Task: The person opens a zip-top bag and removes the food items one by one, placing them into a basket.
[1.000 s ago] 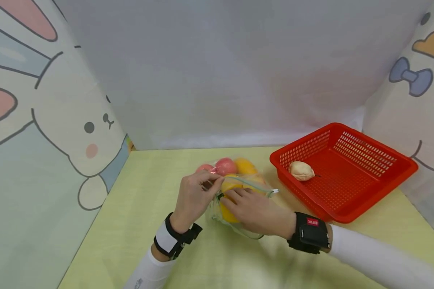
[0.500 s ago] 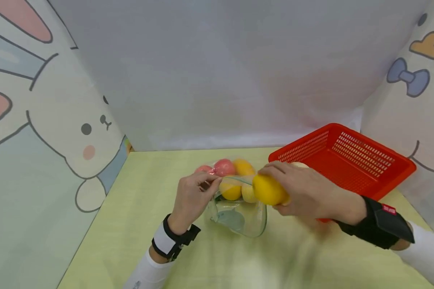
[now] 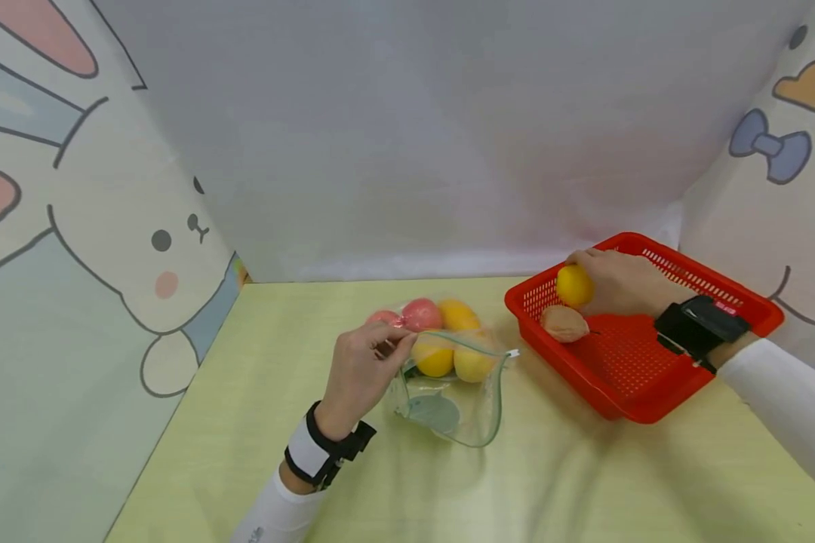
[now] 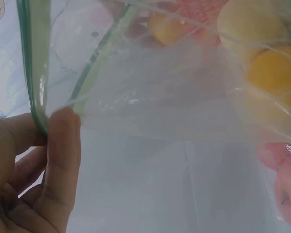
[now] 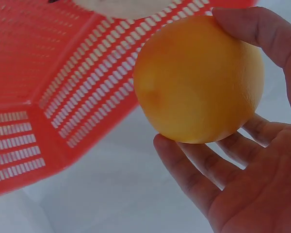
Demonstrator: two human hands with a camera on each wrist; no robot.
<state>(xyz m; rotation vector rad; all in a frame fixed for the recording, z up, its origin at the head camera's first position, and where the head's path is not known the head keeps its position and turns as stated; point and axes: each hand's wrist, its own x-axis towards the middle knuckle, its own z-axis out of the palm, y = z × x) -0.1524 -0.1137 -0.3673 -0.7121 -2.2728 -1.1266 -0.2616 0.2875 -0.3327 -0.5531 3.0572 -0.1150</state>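
The left hand [image 3: 367,369] pinches the green-edged rim of a clear zip bag [image 3: 475,422] between thumb and fingers. Its mouth gapes toward the person. Through the plastic show an orange fruit [image 3: 435,357] and a pale yellow fruit [image 3: 472,365]. The right hand [image 3: 621,283], over the red basket [image 3: 604,388], holds a yellow lemon [image 5: 196,80], thumb on one side and fingers on the other. Beneath it in the basket lies a pale, stemmed pear-like fruit [image 3: 564,323].
Behind the bag's mouth sit pink apples [image 3: 421,314] and another orange fruit [image 3: 458,314] under shiny plastic; whether it is the same bag is unclear. The zip's white slider [image 3: 512,354] sticks out right. A grey wall [image 3: 394,151] stands behind the table.
The right hand has come out of the bag's mouth with the lemon and carried it right and back, over the basket. The left hand keeps its pinch on the rim, nearly still.
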